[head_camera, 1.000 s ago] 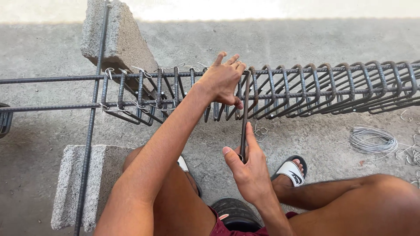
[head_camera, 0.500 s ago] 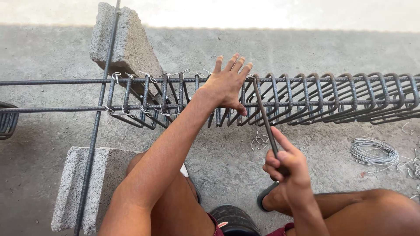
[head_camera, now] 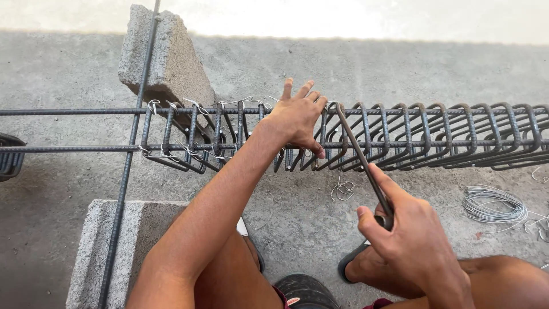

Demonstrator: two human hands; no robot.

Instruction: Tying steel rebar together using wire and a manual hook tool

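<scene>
Two long steel bars [head_camera: 68, 111] are running across the concrete floor [head_camera: 400, 68], side by side, with a row of bent steel stirrups [head_camera: 434, 137] hanging on them and leaning to one side. Someone is sitting low in front of this cage, knees up, and I am watching both hands at work. The left hand [head_camera: 297, 117] is lying on top of the bars near the middle of the cage, fingers spread and open, the thumb hooking down over the nearer bar among the stirrups. The right hand [head_camera: 409, 232] is closed in a fist around the lower end of a thin dark hooked tool [head_camera: 360, 154], whose shaft is slanting up and away so that its tip is touching the far bar just beside the left hand's fingers. To the left, several stirrups are already bound on with small twists of tie wire [head_camera: 153, 106]. Another bar [head_camera: 128, 171] is crossing the two at a right angle, passing over two concrete blocks [head_camera: 166, 63]. A coil of thin wire [head_camera: 492, 205] is lying on the floor to the right, well apart from the hands.
</scene>
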